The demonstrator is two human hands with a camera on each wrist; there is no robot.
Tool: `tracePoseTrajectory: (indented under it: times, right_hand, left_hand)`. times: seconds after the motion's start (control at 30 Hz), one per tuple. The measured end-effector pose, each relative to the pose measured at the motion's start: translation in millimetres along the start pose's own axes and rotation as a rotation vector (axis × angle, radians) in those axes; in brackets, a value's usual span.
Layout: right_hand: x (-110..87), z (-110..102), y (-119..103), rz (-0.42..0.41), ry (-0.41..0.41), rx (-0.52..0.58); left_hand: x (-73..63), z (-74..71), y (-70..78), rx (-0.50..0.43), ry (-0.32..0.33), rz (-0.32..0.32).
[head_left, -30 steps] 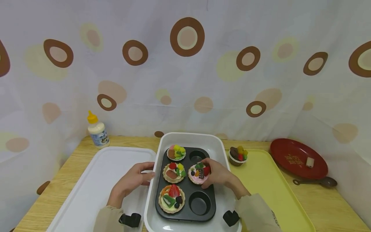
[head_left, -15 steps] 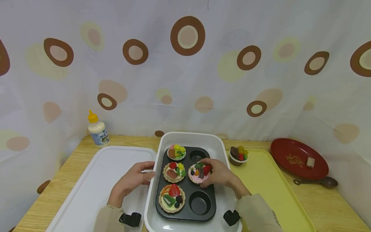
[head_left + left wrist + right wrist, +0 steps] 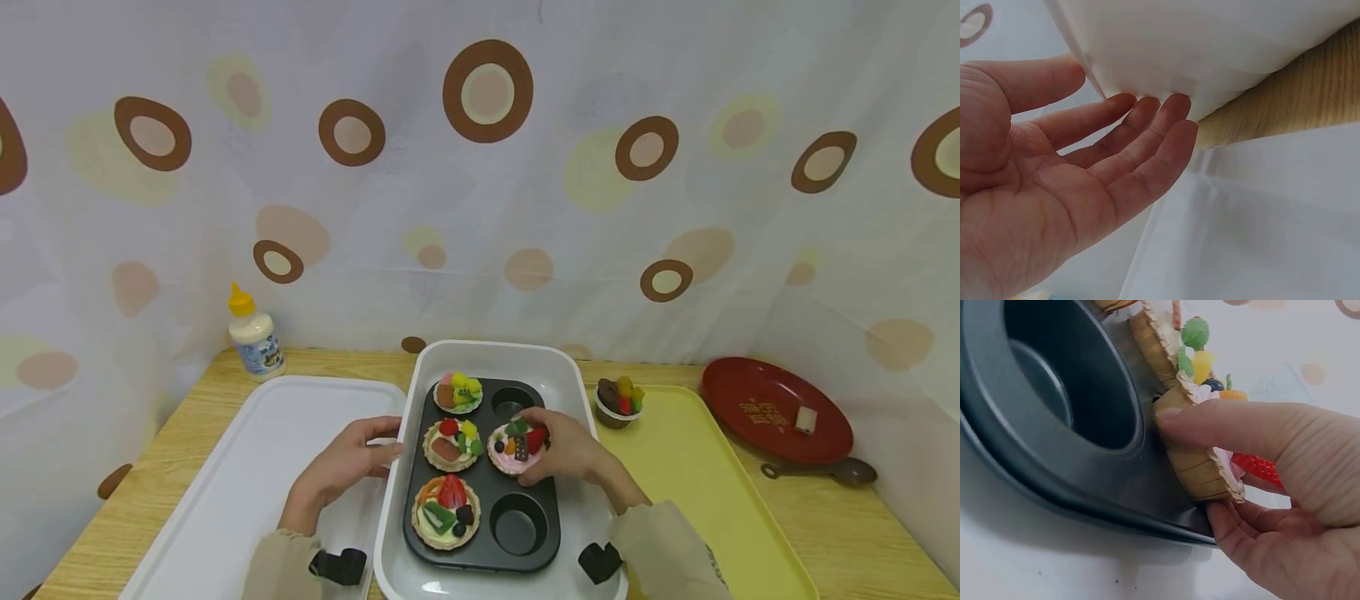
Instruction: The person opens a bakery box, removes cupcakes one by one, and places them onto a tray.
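Note:
A black muffin pan (image 3: 517, 492) lies inside a deep white bin (image 3: 495, 358). My right hand (image 3: 566, 450) pinches a pink-cream fruit tart (image 3: 513, 458) in the pan's middle right cup. Thumb and fingers hold the tart's ribbed crust (image 3: 1194, 469) from both sides, as the right wrist view shows. Three more fruit-topped tarts fill the left column: a far tart (image 3: 457, 393), a middle tart (image 3: 450, 446) and a near tart (image 3: 446, 512). My left hand (image 3: 341, 462) touches the bin's outer left wall (image 3: 1166, 50) with gently bent fingers, thumb against the rim.
A white tray (image 3: 247, 475) lies left and a yellow tray (image 3: 675, 467) right, with a chocolate fruit cupcake (image 3: 617, 408) on it. A red plate (image 3: 765, 417) bearing a small pale block and a dark spoon (image 3: 847, 472) sit far right. A yellow-capped bottle (image 3: 258, 342) stands back left.

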State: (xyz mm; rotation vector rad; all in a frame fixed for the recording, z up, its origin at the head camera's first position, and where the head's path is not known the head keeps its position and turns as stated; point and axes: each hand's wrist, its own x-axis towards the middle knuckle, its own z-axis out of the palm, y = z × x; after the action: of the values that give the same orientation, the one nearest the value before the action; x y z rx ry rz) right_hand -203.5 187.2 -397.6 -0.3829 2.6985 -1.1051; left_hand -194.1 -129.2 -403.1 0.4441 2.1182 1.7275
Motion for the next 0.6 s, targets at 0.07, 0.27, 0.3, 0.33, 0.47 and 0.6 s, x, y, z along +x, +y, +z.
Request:
tracePoseTrajectory:
  times: [0.07, 0.27, 0.3, 0.33, 0.47, 0.6]
  right_hand:
    - [0.3, 0.4, -0.4, 0.002, 0.004, -0.019]
    - [-0.2, 1.5, -1.4, 0.023, 0.027, -0.057]
    - [-0.4, 1.6, -1.7, 0.021, 0.031, -0.058]
    - [-0.6, 1.6, -2.1, 0.020, 0.035, -0.060]
    - [-1.5, 2.0, -3.6, 0.028, 0.047, -0.062]
    - [-2.1, 2.4, -4.5, 0.050, 0.050, -0.056]
  left_hand:
    - [0.1, 0.1, 0.6, 0.001, 0.001, 0.001]
    - [0.2, -0.1, 1.4, -0.001, -0.005, -0.002]
    - [0.4, -0.2, 1.2, -0.002, -0.005, -0.002]
    - [0.5, -0.4, 1.1, -0.001, -0.004, -0.002]
    - [0.6, -0.6, 0.4, -0.003, -0.006, 0.001]
    - [0.5, -0.4, 0.0, -0.007, -0.008, 0.000]
